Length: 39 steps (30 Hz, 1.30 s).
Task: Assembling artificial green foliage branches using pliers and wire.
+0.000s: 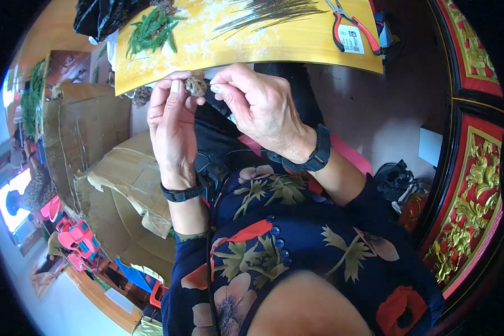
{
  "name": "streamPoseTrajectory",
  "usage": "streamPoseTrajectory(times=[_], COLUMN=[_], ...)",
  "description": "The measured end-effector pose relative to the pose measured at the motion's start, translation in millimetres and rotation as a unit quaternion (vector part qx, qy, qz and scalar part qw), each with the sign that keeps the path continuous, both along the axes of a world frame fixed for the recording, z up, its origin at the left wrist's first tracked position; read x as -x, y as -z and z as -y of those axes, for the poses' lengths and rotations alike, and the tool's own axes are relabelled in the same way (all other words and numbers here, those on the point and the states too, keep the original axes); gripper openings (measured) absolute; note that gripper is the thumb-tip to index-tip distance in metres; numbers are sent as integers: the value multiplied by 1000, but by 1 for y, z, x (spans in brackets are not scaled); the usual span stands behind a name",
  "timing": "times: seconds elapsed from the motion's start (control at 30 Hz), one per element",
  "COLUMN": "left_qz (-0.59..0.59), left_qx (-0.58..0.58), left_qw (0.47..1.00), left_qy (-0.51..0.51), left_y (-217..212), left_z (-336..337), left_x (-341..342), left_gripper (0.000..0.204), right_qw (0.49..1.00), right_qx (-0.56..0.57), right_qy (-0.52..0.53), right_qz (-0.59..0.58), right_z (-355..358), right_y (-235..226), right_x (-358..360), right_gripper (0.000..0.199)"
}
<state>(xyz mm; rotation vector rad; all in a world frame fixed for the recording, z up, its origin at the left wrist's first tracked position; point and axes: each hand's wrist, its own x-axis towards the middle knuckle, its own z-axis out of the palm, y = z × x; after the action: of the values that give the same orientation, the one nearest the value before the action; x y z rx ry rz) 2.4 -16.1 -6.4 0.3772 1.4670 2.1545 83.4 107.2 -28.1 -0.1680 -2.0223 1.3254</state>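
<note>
Just past the table's near edge, my left hand (172, 126) holds a small brown pine cone (195, 86) between thumb and fingers. My right hand (260, 109) is close beside it on the right, thumb and forefinger pinched together. Whatever is in that pinch is too thin or small to make out. On the yellow table (235, 51) lie a pile of green artificial pine sprigs (152, 33), a spread of thin dark wires (269, 15) and red-handled pliers (337, 33). The pliers' jaws point away from me.
Pale crumbs are scattered over the tabletop. A black plastic bag (101, 19) sits at its far left. Large torn cardboard boxes (87, 120) stand at my left. To the right are a black bag (395, 179) on the floor and red-and-gold carved panels (476, 190). Another person (33, 187) is at the far left.
</note>
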Motion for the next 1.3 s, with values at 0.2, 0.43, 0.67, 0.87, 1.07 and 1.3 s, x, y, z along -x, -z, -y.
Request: streamPoseTrajectory(times=[0.2, 0.43, 0.67, 0.87, 1.07, 1.3], left_qz=[10, 7, -36, -51, -44, 8], left_qx=[-20, -78, -63, -42, -55, -69], left_qw=[999, 996, 997, 998, 998, 996], left_qy=[39, 42, 7, -23, -3, 52], left_y=[8, 12, 16, 19, 22, 23], left_z=[5, 4, 0, -3, -4, -1], left_x=[-1, -5, -8, -9, -8, -8], left_gripper=[18, 18, 18, 18, 19, 22], right_qw=[999, 989, 978, 977, 960, 953], right_qx=[14, 120, 166, 170, 217, 231], right_qy=[-29, -83, -121, -119, -156, -178], right_qz=[11, -13, 40, 39, 86, 81], right_z=[0, -1, -5, -9, -13, -17], right_y=[-1, -1, 0, 6, 9, 9], right_x=[0, 3, 1, 3, 3, 2], right_gripper=[5, 5, 8, 11, 10, 9])
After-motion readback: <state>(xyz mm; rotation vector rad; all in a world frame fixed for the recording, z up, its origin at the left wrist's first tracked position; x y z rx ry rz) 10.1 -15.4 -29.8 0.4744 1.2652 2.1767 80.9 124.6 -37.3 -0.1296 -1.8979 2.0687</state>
